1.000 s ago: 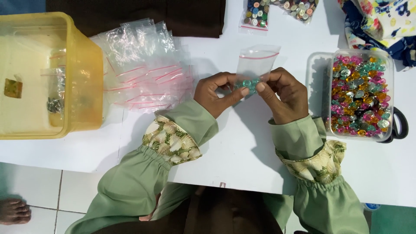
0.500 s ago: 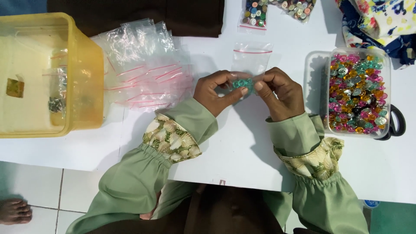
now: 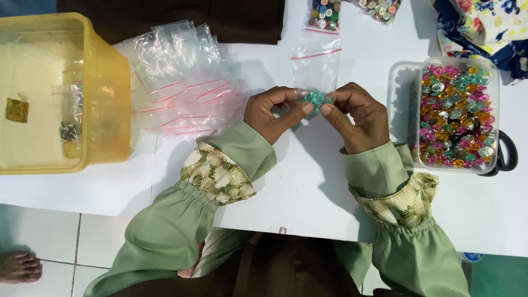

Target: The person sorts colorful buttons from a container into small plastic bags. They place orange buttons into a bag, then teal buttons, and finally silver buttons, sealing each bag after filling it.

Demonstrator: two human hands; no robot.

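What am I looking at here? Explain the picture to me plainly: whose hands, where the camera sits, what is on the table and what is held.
There is no machine: a person works with bare hands, filmed by a camera worn on the head, looking down. The left hand and right hand together pinch a small clear zip bag with teal buttons at its bottom. On the white table lie a pile of empty zip bags, a yellow tub on the left and a clear box of coloured buttons on the right.
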